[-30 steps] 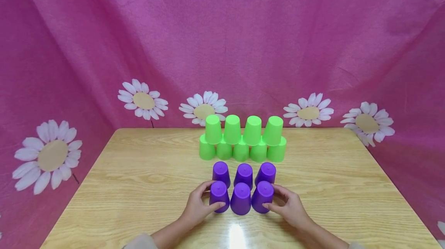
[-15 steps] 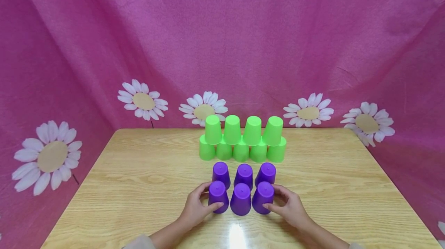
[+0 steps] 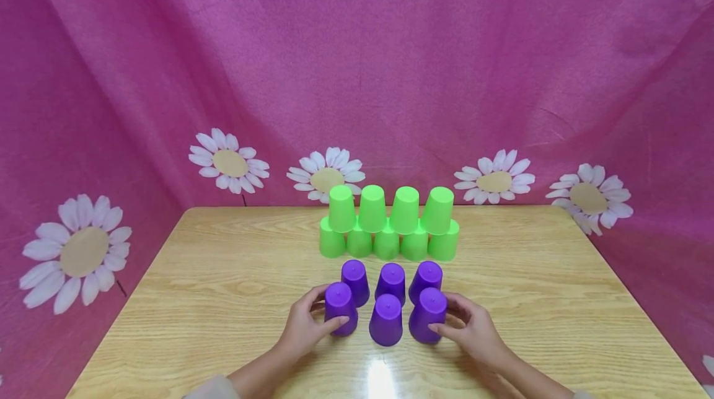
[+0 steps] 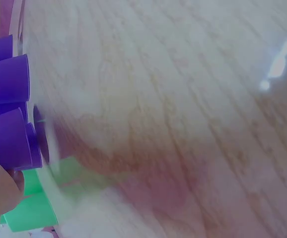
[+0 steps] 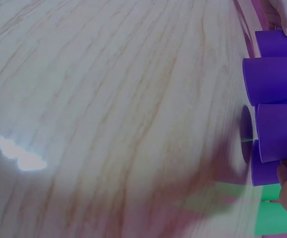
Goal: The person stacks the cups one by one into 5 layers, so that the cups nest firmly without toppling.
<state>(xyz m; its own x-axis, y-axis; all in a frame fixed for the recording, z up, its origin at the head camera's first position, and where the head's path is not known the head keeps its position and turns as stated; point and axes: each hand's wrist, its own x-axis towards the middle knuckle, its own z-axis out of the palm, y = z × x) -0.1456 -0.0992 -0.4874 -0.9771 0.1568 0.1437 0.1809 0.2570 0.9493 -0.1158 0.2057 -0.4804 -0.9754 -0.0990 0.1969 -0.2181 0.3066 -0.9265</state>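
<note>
In the head view, my left hand [image 3: 305, 326] grips an upside-down purple cup [image 3: 339, 307] between thumb and fingers. A matching purple cup [image 3: 429, 312] is held the same way by my right hand [image 3: 476, 331]. Both held cups appear slightly off the table; the wrist views show a reflection apart from each rim. Between them stands another inverted purple cup [image 3: 386, 321], touched by neither hand. Behind is a row of three purple cups: left cup [image 3: 354, 280], middle cup [image 3: 391, 281] and right cup [image 3: 426, 280]. Most fingers are hidden behind the held cups.
Farther back, inverted green cups stand in two tiers, an upper row [image 3: 372, 210] resting on a lower row [image 3: 387, 245]. All stand on a glossy wooden table [image 3: 234, 281]. A pink cloth [image 3: 357, 77] with daisies hangs behind and at the sides.
The left hand has shifted its purple cup leftward and up in the view. The right hand has moved its cup a little rightward. Gaps beside the front middle cup have widened.
</note>
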